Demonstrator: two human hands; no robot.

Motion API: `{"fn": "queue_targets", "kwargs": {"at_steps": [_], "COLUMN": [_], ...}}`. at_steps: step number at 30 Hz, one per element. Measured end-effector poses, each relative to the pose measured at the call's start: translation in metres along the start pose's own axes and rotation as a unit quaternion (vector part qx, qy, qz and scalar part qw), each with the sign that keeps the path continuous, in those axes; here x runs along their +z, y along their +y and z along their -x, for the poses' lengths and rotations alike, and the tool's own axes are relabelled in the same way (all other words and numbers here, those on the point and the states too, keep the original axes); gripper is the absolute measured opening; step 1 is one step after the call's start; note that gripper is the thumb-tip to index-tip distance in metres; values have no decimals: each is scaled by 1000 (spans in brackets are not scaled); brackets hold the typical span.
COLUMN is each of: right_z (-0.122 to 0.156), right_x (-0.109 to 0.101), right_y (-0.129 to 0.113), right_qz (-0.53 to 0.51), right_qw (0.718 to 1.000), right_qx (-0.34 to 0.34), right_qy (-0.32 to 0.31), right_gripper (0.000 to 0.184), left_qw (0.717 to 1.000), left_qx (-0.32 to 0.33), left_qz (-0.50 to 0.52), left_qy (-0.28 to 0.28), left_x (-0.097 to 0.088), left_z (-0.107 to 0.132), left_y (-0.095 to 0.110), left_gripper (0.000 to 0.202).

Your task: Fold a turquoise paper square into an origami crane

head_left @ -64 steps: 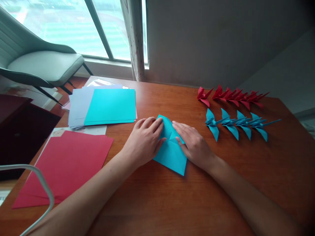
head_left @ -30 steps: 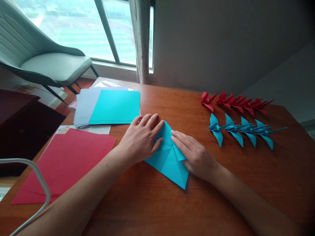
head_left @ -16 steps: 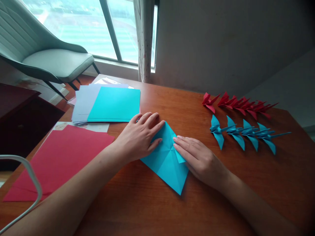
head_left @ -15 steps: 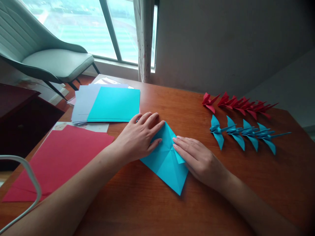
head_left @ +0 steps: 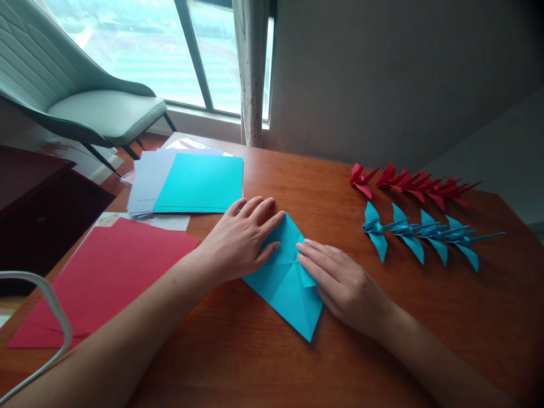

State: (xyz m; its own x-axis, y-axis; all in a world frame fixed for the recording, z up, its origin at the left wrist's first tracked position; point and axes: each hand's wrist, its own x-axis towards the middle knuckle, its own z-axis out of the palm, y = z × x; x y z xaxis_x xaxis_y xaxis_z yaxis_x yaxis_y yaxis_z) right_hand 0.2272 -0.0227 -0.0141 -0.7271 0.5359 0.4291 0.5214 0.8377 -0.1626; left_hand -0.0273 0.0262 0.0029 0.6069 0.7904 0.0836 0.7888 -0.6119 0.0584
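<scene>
Lying flat on the desk (head_left: 204, 351), the blue sheet (head_left: 278, 297) is sitting right between the left hand (head_left: 244, 241) and the right hand (head_left: 340, 277). One sharp corner is pointing back this way, nearer than either hand, and another is poking away beside the left fingertips; its visible long axis is running between them, though the left hand is hiding some outline. That left hand is bearing down, fingers spread apart. The right is covering a folded flap (head_left: 306, 278), fingers together; whether it's pinching, I cannot tell. Beyond it, blue paper birds (head_left: 374, 229) are lining up.
</scene>
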Motion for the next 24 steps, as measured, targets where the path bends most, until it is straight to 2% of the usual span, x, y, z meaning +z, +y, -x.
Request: {"fn": "queue_targets", "kwargs": {"at_steps": [4,7,12,15,24], "right_z": [3,5,3,2,3], "right_x": [2,5,6,5,3], "right_y": [1,3,7,10,10], "right_qz": [-26,-80,-156,-178,-196], "right_qw": [999,991,950,927,918], "right_qx": [35,103,250,311,331], "right_qy": [12,29,99,113,99], "right_gripper": [49,51,38,32,33], "left_qw": [1000,1000,1000,1000,1000], "left_qx": [2,0,6,6,-4], "left_qz": [2,6,16,20,30], "left_qy": [-2,-2,-1,-1,-2], "left_x": [-1,-1,0,-2,-4], "left_z": [0,0,0,-1,-3], "left_y": [0,-1,-3,-4,-6], "left_gripper": [55,55,55,55,61]}}
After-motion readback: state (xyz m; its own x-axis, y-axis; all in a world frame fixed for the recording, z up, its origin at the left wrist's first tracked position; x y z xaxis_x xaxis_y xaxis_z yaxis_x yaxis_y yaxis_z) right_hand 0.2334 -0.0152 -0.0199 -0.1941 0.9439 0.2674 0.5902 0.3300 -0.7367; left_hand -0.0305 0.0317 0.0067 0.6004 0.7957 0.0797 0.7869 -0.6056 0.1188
